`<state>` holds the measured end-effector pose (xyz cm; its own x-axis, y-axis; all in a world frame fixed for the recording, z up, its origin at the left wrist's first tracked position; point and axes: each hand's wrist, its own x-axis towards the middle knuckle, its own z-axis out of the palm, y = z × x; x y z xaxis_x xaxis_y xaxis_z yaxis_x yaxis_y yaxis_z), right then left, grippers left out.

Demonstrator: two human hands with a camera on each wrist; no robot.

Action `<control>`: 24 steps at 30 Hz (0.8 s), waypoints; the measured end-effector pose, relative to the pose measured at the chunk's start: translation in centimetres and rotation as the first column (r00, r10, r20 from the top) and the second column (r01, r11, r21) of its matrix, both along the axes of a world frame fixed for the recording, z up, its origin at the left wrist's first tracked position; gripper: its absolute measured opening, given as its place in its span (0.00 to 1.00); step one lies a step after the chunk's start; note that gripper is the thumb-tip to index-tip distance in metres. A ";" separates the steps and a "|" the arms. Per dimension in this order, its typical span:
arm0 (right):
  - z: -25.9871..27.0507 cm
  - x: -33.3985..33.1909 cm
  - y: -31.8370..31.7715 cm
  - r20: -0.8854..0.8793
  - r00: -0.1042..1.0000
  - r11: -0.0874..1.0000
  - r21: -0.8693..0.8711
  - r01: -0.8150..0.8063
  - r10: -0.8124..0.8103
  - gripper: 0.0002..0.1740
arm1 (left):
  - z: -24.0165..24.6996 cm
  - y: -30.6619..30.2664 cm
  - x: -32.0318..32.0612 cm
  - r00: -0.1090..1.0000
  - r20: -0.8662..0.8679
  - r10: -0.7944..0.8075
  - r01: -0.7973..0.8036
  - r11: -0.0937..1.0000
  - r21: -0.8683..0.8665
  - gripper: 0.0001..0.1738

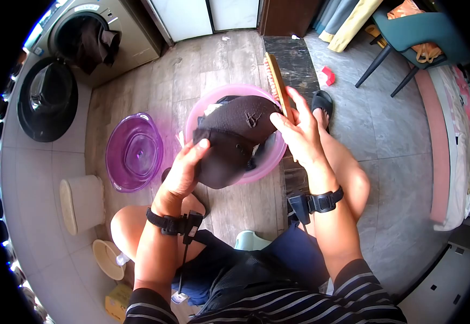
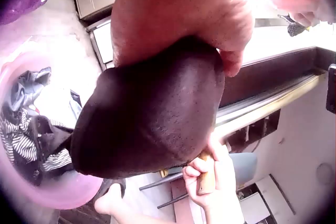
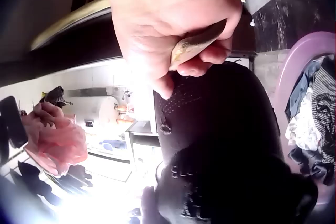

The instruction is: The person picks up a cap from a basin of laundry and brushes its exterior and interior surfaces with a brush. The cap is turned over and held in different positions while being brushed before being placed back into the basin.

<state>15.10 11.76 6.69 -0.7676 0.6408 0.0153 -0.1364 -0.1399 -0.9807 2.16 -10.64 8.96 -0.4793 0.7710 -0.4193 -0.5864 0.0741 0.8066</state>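
Observation:
A dark brown bra (image 1: 229, 121) with moulded cups is held up over the pink basin (image 1: 190, 116). My left hand (image 1: 183, 167) grips one cup from the left, thumb on top; in the left wrist view that cup (image 2: 152, 113) fills the middle. My right hand (image 1: 302, 129) holds a wooden scrubbing brush (image 1: 279, 89), its pale pink bristles facing left toward the bra. In the right wrist view the brush's handle end (image 3: 191, 48) pokes out of the curled fingers. The right thumb lies right at the bra's edge.
Striped, white and dark clothes (image 2: 31, 134) lie in the pink basin. A purple basin (image 1: 135, 154) stands to its left on the floor. Beyond are an open washing machine (image 1: 137, 46) with dark cloth hanging out, a white bin (image 1: 83, 202) and a teal chair (image 1: 421, 32).

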 end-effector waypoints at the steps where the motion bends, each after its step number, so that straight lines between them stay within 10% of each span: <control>1: 0.6 0.1 0.0 0.006 1.000 1.000 0.009 -0.014 0.013 0.39 | -0.6 -0.1 -0.1 0.999 -0.002 -0.038 0.038 0.999 -0.010 0.33; 6: 0.7 0.1 -0.7 0.066 0.998 0.999 0.025 -0.020 0.019 0.39 | 0.3 0.2 0.4 0.999 0.042 0.028 -0.027 0.999 -0.023 0.29; 11: 2.8 0.1 -1.8 0.166 0.947 0.689 0.721 0.074 -0.276 0.34 | 1.2 0.8 0.8 0.982 0.151 0.117 -0.126 0.991 0.052 0.25; 13: 1.6 0.1 -1.5 0.079 0.991 0.759 0.650 0.030 -0.106 0.32 | 1.2 0.9 0.4 0.975 0.156 0.161 -0.168 0.985 0.032 0.25; 14: 1.2 -0.2 -1.3 -0.023 0.999 0.623 0.781 0.047 -0.046 0.30 | 1.5 1.0 0.4 0.975 0.142 0.169 -0.175 0.984 0.032 0.24; 24: 2.0 -0.5 -6.4 0.193 0.980 0.557 0.809 -0.187 0.049 0.25 | 1.2 1.2 0.8 0.996 -0.008 0.086 -0.086 0.996 0.023 0.18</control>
